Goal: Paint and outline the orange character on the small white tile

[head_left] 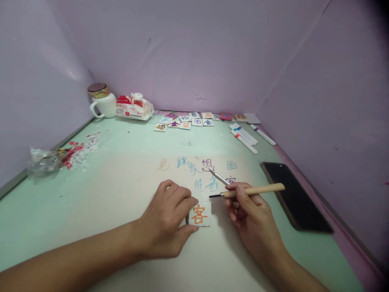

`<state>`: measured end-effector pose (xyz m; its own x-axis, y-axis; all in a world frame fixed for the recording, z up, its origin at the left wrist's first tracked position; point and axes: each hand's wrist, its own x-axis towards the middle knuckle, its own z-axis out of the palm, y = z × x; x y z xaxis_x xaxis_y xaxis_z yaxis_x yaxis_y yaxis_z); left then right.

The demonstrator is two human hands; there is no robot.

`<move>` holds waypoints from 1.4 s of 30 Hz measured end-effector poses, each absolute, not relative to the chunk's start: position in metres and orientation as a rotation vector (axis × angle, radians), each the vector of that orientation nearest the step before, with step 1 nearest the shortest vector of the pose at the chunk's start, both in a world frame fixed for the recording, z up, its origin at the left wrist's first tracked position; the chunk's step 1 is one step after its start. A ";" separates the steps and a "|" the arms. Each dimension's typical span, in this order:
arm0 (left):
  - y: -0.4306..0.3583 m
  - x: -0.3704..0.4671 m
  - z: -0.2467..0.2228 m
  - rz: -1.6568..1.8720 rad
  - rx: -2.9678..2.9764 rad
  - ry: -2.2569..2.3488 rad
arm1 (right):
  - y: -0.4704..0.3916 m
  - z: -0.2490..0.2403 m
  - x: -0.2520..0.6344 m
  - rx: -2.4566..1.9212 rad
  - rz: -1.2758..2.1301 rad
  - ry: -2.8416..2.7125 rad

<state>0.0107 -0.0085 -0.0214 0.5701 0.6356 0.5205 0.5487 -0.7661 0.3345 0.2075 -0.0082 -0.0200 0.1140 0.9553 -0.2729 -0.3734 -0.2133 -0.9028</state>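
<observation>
A small white square tile point(206, 207) with an orange character lies in front of me. My left hand point(167, 221) grips its left side, fingertips at the far edge and thumb at the near edge. In my right hand point(253, 213) is a wooden-handled carving tool point(258, 190), its dark metal tip pointing left just above the tile's far right corner. A slim silver pointed tool point(221, 178) also sticks out of that hand, toward the upper left. Beyond the tile, coloured characters point(208, 165) are written on the tabletop.
Several lettered tiles point(185, 125) lie along the back, with white markers point(244, 142) beside them. A phone point(296, 196) is at the right. Back left stand a lidded mug point(106, 106) and a tissue pack point(135, 108); red and white shavings point(82, 148) lie near a plastic bag point(45, 164).
</observation>
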 end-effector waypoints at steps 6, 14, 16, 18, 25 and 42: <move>-0.009 0.010 -0.018 0.960 2.663 1.011 | -0.008 -0.020 0.208 -1.183 1.413 -0.693; -0.009 0.009 -0.016 0.937 2.645 0.994 | -0.008 -0.022 0.209 -1.168 1.422 -0.680; -0.009 0.008 -0.016 0.929 2.638 0.981 | -0.008 -0.022 0.209 -1.165 1.425 -0.680; -0.009 0.008 -0.017 0.961 2.626 0.952 | -0.008 -0.022 0.209 -1.160 1.427 -0.682; -0.009 0.006 -0.019 1.132 2.515 0.922 | -0.009 -0.020 0.207 -1.155 1.422 -0.659; -0.009 0.001 -0.017 1.044 2.519 0.795 | -0.005 -0.021 0.208 -1.105 1.458 -0.660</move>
<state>0.0007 -0.0085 -0.0175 0.5831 0.5941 0.5541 0.3760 -0.8020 0.4642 0.2077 -0.0052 -0.0215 0.0757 0.9610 -0.2658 -0.4345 -0.2082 -0.8763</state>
